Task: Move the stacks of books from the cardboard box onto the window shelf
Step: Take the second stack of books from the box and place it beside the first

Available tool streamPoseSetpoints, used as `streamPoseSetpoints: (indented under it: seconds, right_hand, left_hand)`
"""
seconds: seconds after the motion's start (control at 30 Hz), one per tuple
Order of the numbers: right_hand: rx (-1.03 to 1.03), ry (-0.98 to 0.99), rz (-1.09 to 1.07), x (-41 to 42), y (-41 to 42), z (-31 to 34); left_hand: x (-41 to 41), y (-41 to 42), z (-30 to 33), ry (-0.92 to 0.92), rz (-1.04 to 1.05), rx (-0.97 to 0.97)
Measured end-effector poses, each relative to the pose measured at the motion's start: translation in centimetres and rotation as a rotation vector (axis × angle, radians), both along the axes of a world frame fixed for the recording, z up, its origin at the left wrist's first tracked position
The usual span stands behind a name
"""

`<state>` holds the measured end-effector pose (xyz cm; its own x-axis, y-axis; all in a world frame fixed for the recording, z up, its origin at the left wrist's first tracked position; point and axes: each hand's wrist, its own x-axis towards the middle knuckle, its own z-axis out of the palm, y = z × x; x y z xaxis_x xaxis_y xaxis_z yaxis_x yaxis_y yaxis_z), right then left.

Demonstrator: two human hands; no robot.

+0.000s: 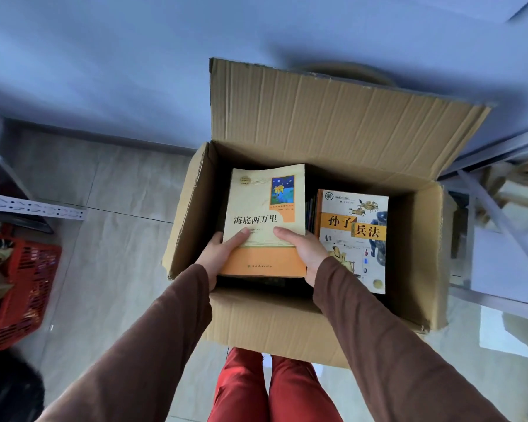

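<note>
An open cardboard box (415,269) stands on the floor in front of me, flaps up. Inside on the left is a stack of books topped by a cream and orange book (262,202). My left hand (223,255) grips the stack's left near corner, thumb on the cover. My right hand (305,248) grips its right near edge, thumb on the cover too. To the right in the box lies another stack topped by a white and orange book (358,236), with several book spines between the two stacks. The window shelf is not in view.
A red plastic basket (22,293) sits on the floor at the left, beneath a perforated white metal strip (34,207). A white metal rack (500,214) stands right of the box. A blue-grey wall (104,71) rises behind. My red trousers show below the box.
</note>
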<state>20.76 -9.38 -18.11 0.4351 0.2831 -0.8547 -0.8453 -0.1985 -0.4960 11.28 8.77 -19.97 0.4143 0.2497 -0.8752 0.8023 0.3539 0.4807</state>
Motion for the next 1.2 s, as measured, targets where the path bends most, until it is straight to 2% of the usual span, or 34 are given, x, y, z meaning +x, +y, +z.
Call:
streamPoseSetpoints:
  seconds: [0.17, 0.3, 0.53, 0.7, 0.83, 0.97, 1.07, 1.2]
  right_hand:
    - [0.047, -0.077, 0.069, 0.7, -1.1, 3.6]
    - [0.096, -0.091, 0.134, 0.9, -1.8, 6.8]
    - [0.119, -0.274, 0.257, -0.1, 0.2, 13.6]
    - [0.190, -0.377, 0.395, -2.9, 4.3, 19.1]
    - [0.280, -0.413, 0.532, -7.8, 9.7, 23.0]
    - [0.370, -0.423, 0.694, -16.0, 15.9, 26.6]
    - [0.454, -0.451, 0.813, -24.5, 20.3, 28.7]
    - [0.613, -0.422, 0.838, -38.5, 25.0, 31.4]
  left_hand:
    - [-0.5, -0.5, 3.2, -0.085, 0.146, -0.023]
    - [-1.0, -0.2, 7.1, -0.165, 0.137, -0.201]
    - [-3.2, -0.4, 15.0, -0.371, 0.308, -0.132]
    - [-8.1, 1.9, 21.2, -0.458, 0.427, -0.041]
    - [-15.3, 4.9, 25.9, -0.511, 0.541, 0.079]
    - [-25.9, 7.8, 29.6, -0.553, 0.721, 0.204]
    - [-35.8, 9.3, 31.7, -0.602, 0.858, 0.305]
    - [-50.4, 10.6, 34.0, -0.656, 0.985, 0.398]
